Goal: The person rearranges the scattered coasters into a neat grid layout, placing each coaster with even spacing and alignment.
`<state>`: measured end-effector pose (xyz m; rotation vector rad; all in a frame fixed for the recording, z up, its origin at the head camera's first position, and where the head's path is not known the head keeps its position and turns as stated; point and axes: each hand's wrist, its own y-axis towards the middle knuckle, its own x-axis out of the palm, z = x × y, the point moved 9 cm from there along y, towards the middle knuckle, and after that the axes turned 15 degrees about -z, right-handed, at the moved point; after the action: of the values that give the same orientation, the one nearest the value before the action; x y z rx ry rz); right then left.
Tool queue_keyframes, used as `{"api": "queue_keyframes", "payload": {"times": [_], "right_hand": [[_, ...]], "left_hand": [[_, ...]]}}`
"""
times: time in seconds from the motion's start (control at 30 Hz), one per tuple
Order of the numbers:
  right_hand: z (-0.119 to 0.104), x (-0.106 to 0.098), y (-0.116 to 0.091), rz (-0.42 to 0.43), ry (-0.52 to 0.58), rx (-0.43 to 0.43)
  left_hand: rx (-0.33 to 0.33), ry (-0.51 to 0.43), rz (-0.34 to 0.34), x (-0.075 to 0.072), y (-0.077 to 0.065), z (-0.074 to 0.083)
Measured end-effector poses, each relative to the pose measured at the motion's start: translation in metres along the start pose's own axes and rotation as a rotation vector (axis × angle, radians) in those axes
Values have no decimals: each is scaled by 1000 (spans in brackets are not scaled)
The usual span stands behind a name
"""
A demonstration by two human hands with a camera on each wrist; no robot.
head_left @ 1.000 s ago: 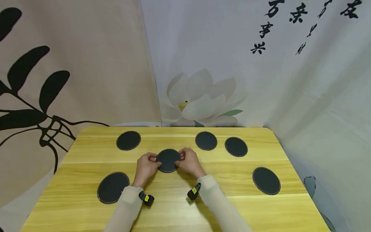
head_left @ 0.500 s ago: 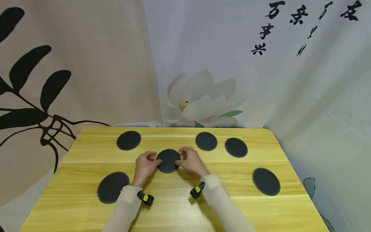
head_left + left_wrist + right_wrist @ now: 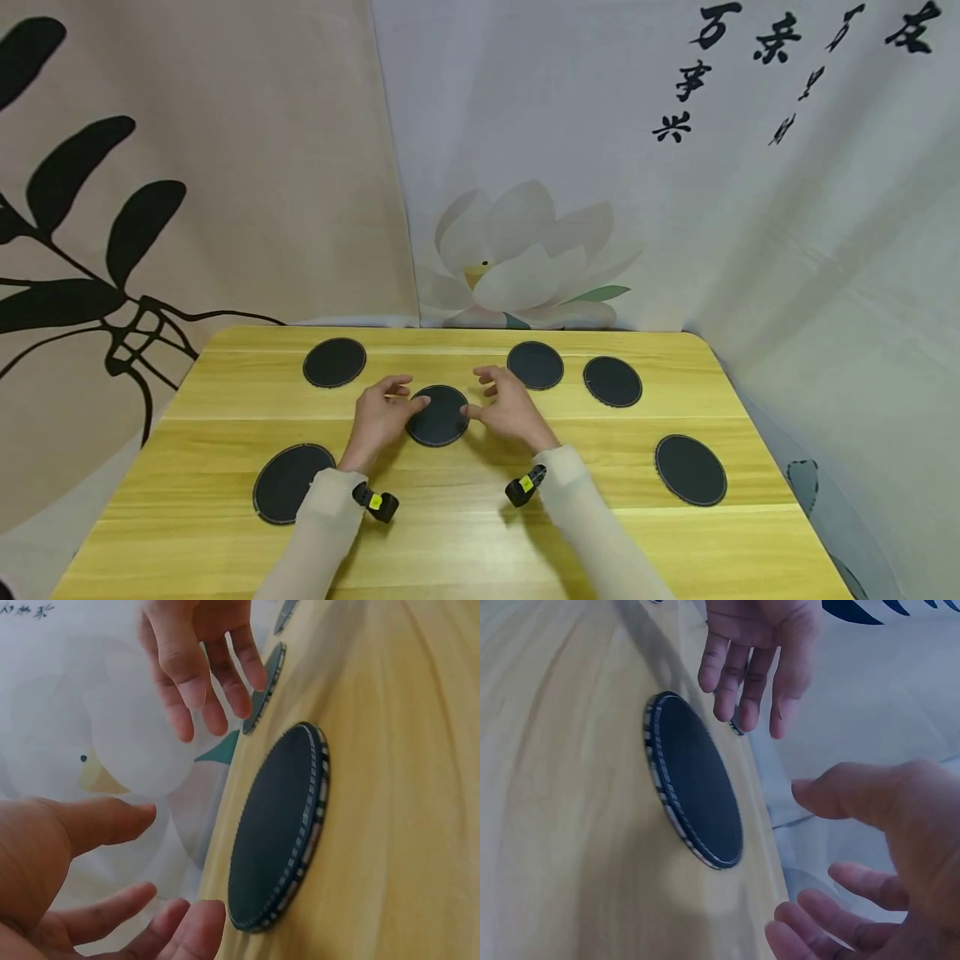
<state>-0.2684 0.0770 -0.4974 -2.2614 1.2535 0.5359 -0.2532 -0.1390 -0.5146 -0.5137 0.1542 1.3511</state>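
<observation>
A round black coaster (image 3: pixel 438 418) with pale stitching along its rim lies flat on the wooden table, between the two hands. On its left side my left hand (image 3: pixel 381 417) hovers with thumb and fingers spread apart. My right hand (image 3: pixel 512 408) hovers on the other side, fingers loosely bent and thumb pointing at the rim. Both wrist views show a gap between the hands and the coaster (image 3: pixel 277 832). From the right wrist, the coaster (image 3: pixel 697 780) shows a thick, pale-flecked edge. Neither hand holds anything.
Other black coasters lie spread over the table (image 3: pixel 465 533): one back left (image 3: pixel 334 362), one front left (image 3: pixel 291 485) partly behind the left sleeve, two back right (image 3: pixel 535 365) (image 3: pixel 612 382), and one at right (image 3: pixel 690 470). Printed curtains (image 3: pixel 300 167) hang behind the table.
Both hands have let go of the middle coaster's edges and risen off it. The right hand has also drawn slightly to the right. The coasters have stayed in place.
</observation>
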Motion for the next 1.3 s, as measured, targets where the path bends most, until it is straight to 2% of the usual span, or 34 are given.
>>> {"api": "queue_keyframes", "payload": {"times": [0.2, 0.4, 0.77, 1.3], "right_hand": [[2, -19, -6, 46, 10, -6], [9, -40, -12, 83, 26, 18], [31, -77, -21, 119, 9, 95], [71, -105, -23, 62, 14, 197]], "left_hand": [[11, -70, -81, 7, 5, 11], [45, -111, -135, 18, 14, 26], [84, -124, -203, 41, 33, 51], [61, -186, -331, 79, 68, 67]]}}
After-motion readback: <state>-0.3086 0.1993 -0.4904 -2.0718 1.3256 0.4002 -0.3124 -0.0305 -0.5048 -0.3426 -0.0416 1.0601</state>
